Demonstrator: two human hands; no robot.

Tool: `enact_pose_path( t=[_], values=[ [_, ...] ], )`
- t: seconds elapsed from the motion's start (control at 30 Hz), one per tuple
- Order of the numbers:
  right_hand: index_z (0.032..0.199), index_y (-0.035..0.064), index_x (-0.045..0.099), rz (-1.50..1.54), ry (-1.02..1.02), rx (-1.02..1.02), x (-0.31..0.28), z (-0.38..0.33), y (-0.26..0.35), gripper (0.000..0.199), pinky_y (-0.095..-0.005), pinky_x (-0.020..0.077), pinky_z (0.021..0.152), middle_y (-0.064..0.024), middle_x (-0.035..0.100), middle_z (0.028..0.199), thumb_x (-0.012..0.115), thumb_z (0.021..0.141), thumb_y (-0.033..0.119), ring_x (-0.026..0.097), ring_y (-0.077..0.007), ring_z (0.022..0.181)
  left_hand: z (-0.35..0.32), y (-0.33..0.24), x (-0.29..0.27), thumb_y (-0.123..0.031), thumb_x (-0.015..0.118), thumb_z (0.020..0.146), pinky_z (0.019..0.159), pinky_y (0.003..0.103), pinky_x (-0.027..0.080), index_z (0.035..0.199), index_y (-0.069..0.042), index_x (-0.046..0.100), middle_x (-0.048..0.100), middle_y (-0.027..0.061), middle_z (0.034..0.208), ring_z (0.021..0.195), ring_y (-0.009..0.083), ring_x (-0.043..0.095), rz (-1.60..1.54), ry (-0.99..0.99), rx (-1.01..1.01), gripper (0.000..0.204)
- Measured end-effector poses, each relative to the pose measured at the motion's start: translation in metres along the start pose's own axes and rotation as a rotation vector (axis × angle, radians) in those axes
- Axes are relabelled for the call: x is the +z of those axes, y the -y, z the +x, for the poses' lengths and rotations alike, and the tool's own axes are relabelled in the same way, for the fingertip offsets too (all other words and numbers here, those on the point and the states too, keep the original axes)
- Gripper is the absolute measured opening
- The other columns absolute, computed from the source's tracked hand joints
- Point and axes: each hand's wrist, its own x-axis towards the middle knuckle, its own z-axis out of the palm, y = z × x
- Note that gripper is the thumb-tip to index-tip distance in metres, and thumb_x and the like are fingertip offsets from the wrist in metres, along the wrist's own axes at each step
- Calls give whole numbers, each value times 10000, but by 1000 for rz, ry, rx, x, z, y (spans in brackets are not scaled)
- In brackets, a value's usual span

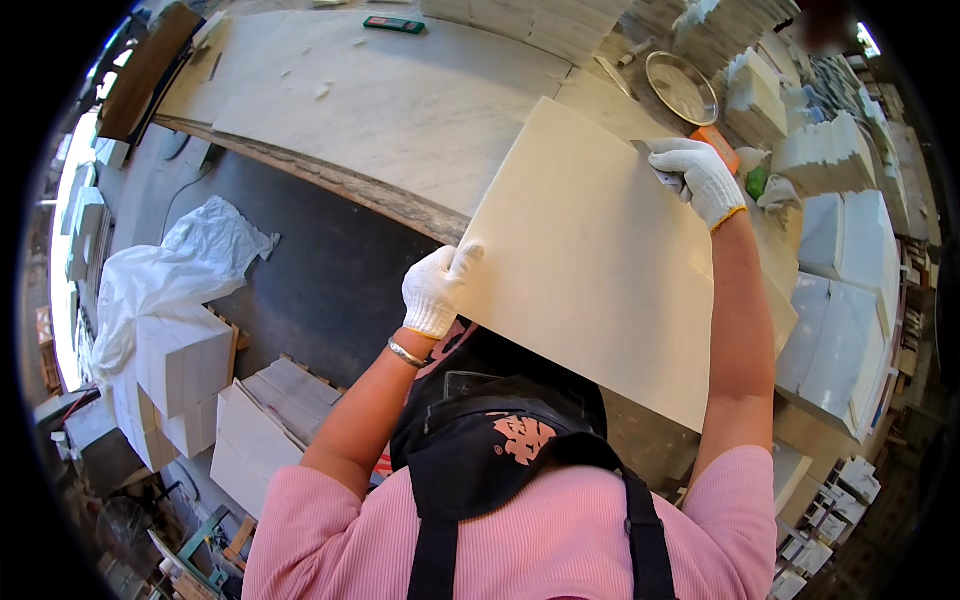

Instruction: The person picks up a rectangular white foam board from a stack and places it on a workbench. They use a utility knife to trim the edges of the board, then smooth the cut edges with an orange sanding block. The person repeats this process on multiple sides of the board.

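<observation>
Between your two gloved hands sits a large, square, cream-coloured tile [600, 260], held tilted with its far corner resting toward the marble table [400, 100] and its near edge down by your apron. Judge it as stiff and fairly heavy for its thinness: it will not flex, its face looks smooth and likely slippery, and the corners and edges would probably chip if knocked against the stone. Take it by opposite edges, as you have it now, not by a single corner. Your left hand [435, 290] is closed around the near-left edge, thumb on the face and fingers wrapped behind, where you cannot see them. Your right hand [700, 178] sits at the far-right edge near the top corner, fingers curled over a small flat tool [650, 160] with a grey blade pressed against the tile; how firmly it also grips the edge itself cannot be told. Just beyond your right hand lie an orange object [722, 146] and a round metal dish [682, 88], with stacks of white tiles [820, 150] to its right. Left of your left hand, well below the table, are white blocks [180, 360] under a crumpled white plastic sheet [180, 260].
</observation>
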Motion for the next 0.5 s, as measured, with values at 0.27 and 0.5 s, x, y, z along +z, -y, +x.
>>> enact_pose_path(
  t=[0.27, 0.5],
  values=[
    [1226, 11, 684, 50, 21, 81, -18, -15, -11, 387, -191, 272, 450, 47, 571, 694, 650, 885, 190, 457, -26, 538, 3, 6, 0, -639, 539, 941, 542, 389, 439, 690, -54, 623, 586, 169, 644, 555, 312, 554, 86, -1, 7, 642],
    [1072, 19, 727, 87, -12, 0, 11, 1, 2, 270, -216, 286, 430, 14, 591, 664, 702, 841, 158, 467, -44, 523, 2, 2, 0, -664, 523, 935, 547, 388, 442, 688, -52, 617, 590, 164, 645, 565, 321, 563, 70, -2, 11, 667]
  ],
)
